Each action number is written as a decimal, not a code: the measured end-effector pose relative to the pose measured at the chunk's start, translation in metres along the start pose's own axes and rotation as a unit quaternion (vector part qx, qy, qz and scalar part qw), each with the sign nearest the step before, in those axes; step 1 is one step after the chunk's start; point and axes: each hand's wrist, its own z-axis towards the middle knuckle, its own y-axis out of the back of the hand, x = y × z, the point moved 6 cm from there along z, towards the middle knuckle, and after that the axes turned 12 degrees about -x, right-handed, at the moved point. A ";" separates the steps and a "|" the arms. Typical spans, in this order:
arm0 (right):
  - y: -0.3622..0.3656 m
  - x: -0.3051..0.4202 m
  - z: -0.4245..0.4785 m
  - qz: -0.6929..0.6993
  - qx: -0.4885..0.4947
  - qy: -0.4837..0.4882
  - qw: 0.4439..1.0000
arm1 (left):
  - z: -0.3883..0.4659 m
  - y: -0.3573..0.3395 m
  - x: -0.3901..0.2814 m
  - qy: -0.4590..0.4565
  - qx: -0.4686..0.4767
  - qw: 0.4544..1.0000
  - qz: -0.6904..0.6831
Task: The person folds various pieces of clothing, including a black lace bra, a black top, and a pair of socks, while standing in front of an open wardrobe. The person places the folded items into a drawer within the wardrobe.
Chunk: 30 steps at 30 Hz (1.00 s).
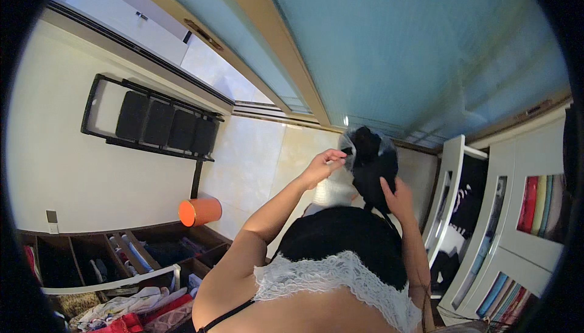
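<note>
In front of my body is a bundle of black fabric (374, 173), partly inside a clear plastic bag (347, 146). My left hand (325, 166) has its thumb and fingers pinched at the bag's left edge. On the right side of the bundle, my right hand (398, 198) grips the black fabric, with the thumb lying over it. A thin black strap hangs from the bundle's lower end. Below the hands, something white and textured (332, 190) is partly covered by the bundle; what it is cannot be made out.
A pulled-out drawer (447, 205) of a white cabinet holds clothes on the right. Frosted-glass sliding doors (401, 50) stand ahead. Against the left wall are a black folding step ladder (155, 120) and an orange cylindrical container (200, 211). Dark compartments (54, 260) and piled clothes (132, 310) lie lower left.
</note>
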 end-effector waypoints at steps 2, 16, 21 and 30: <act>0.014 0.006 -0.001 -0.009 0.080 0.019 0.997 | -0.027 -0.044 -0.015 -0.195 -0.003 0.979 0.058; 0.175 -0.049 -0.043 -0.166 0.101 0.141 0.971 | -0.082 -0.215 -0.090 -0.177 0.228 0.940 0.184; 0.202 -0.057 -0.037 -0.122 0.093 0.056 0.987 | -0.077 -0.249 -0.108 -0.164 0.249 0.948 0.111; 0.205 -0.098 -0.037 0.208 -0.042 -0.188 0.959 | -0.047 -0.223 -0.107 -0.225 0.107 0.958 0.139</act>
